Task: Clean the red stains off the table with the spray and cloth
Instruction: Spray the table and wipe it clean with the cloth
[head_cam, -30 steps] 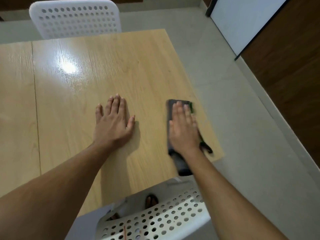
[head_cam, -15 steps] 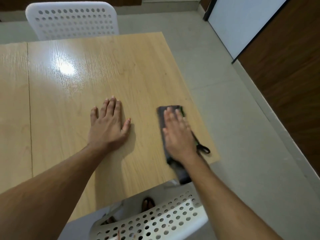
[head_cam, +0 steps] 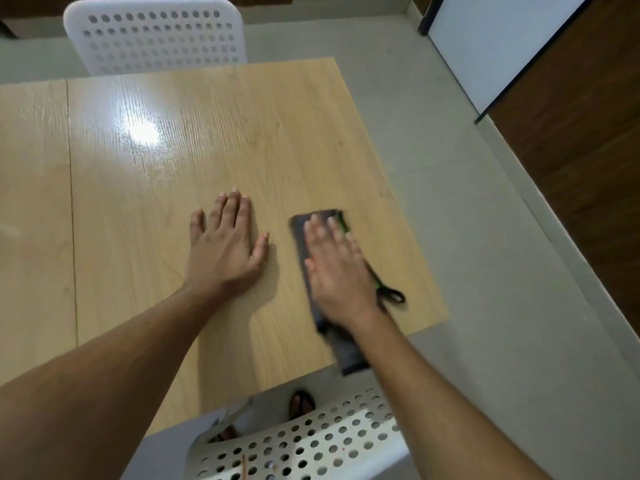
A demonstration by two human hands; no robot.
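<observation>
Table: light wood, shiny.
Left hand: flat on the table, fingers straight.
Right hand: flat, pressing the dark cloth.
Floor: pale tiles.
Chairs: white, with holes.

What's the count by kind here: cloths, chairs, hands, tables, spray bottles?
Cloths: 1, dark cloth under the right hand
Chairs: 2, far chair, near chair
Hands: 2, with the left hand flat on the table
Tables: 1
Spray bottles: 0 in view
Total: 6
</observation>
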